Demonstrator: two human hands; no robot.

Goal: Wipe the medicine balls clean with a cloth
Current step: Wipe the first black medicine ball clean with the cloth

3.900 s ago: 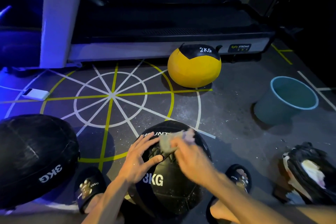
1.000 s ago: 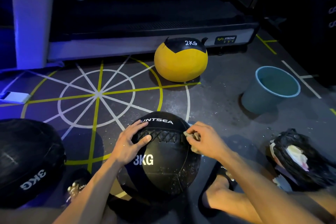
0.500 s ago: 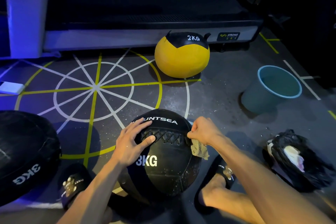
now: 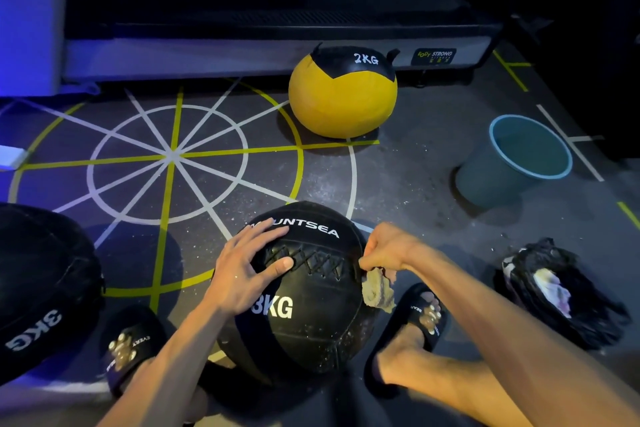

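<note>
A black 3KG medicine ball (image 4: 311, 326) with white lettering and a laced seam sits on the floor between my feet. My left hand (image 4: 247, 267) lies flat on its upper left side, fingers spread. My right hand (image 4: 389, 248) pinches a small beige cloth (image 4: 377, 291) that hangs against the ball's right side. A second black 3KG ball (image 4: 41, 288) lies at the left edge. A yellow and black 2KG ball (image 4: 341, 104) rests further back by the treadmill.
A blue-green bucket (image 4: 509, 173) stands at the right. A black bag (image 4: 561, 291) with pale stuff inside lies at the near right. A treadmill base (image 4: 263, 52) runs across the back. My black slippers (image 4: 420, 315) flank the ball. A white object (image 4: 10, 156) lies at far left.
My right hand with the cloth went from the top of the ball to its right side, and the cloth now hangs lower. My left hand stayed on the ball.
</note>
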